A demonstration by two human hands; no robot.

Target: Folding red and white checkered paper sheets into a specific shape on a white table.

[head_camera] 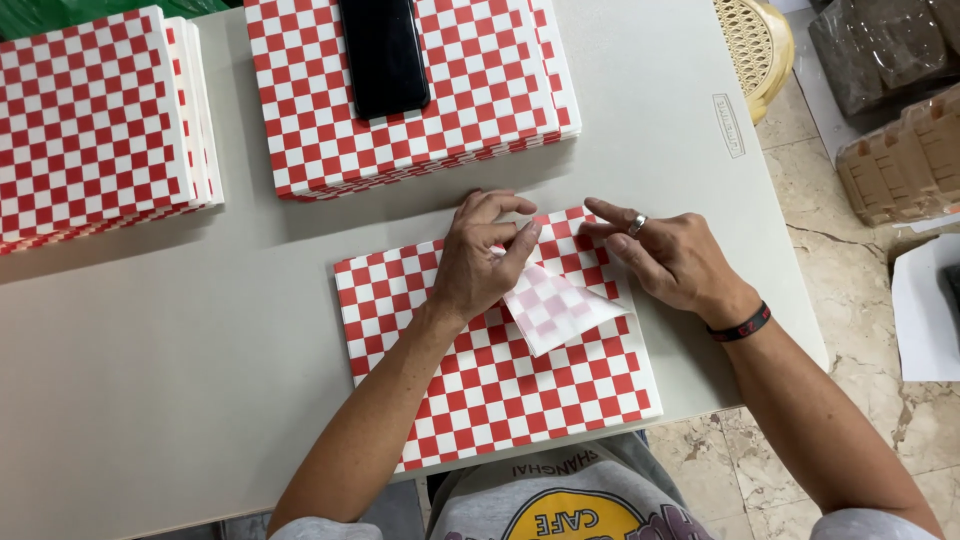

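Observation:
A red-and-white checkered paper sheet (470, 385) lies flat on the grey table (170, 340) in front of me. Its far right corner is folded inward, showing a paler underside flap (555, 310). My left hand (480, 255) presses on the sheet at the fold, fingertips on the flap's upper edge. My right hand (665, 255), with a ring and a dark wristband, rests on the sheet's far right edge, its fingers pointing left along the crease.
Two stacks of the same checkered paper sit farther back: one at left (95, 125), one in the middle (470, 110) with a black phone (384, 55) on top. A woven stool (755, 45) and wrapped packages (890, 110) stand on the floor to the right.

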